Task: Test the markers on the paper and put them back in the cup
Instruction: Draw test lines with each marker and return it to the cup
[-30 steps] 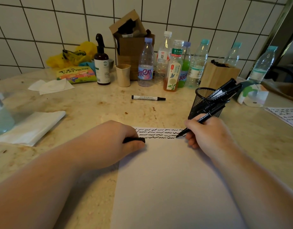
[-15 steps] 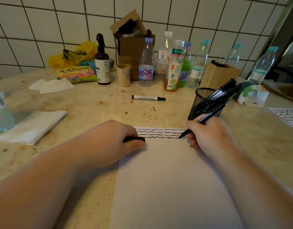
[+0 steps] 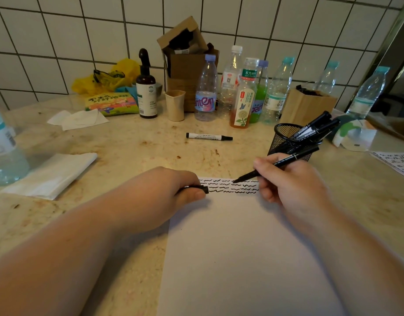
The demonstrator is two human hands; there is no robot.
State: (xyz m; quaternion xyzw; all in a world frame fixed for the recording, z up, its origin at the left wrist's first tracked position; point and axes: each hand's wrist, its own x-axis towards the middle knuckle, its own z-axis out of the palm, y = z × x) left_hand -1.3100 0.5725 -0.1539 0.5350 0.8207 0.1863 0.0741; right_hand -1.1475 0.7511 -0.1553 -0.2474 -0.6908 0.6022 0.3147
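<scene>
Behind the white paper sheet (image 3: 242, 247), a black wire-mesh cup (image 3: 285, 142) holds capped markers. Right hand (image 3: 292, 181) grips an uncapped black marker (image 3: 276, 164) above wavy ink lines; left hand (image 3: 164, 195) clamps its black cap (image 3: 202, 189).

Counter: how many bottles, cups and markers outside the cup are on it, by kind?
Drink bottles: 8
Spray bottle: 1
Cups: 2, mesh cup and beige cup
Loose markers: 2, one in the right hand, one lying
Total: 13
</scene>
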